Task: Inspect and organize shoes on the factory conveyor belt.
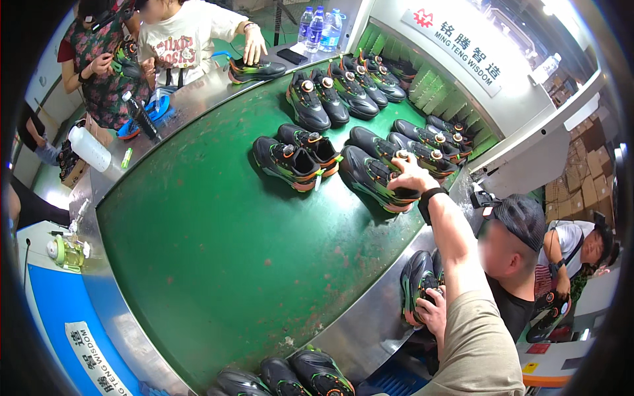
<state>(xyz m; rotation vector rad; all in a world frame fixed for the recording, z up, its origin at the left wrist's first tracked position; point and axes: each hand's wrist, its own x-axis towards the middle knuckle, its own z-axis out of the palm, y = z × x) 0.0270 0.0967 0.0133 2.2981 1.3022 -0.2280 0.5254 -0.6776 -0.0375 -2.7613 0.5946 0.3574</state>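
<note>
My right arm, in a khaki sleeve with a black wristband, reaches up from the lower right. My right hand (411, 175) is closed on the collar of a black sneaker (373, 178) with green and orange trim, standing on the green conveyor belt (218, 257). Against it stands another black sneaker (370, 143). Just left of these is a separate pair of sneakers (287, 162), heels toward my hand. Below my forearm, another hand (432, 309) grips a sneaker (416, 280) at the metal ledge; it appears to be the capped co-worker's. My left hand is out of view.
Several sneakers (307, 99) line the belt's far end, by a green-curtained machine opening (442, 92). More sneakers (320, 373) sit at the lower edge. A capped co-worker (518, 228) is close on the right. Two people handle shoes across the belt, near water bottles (316, 30).
</note>
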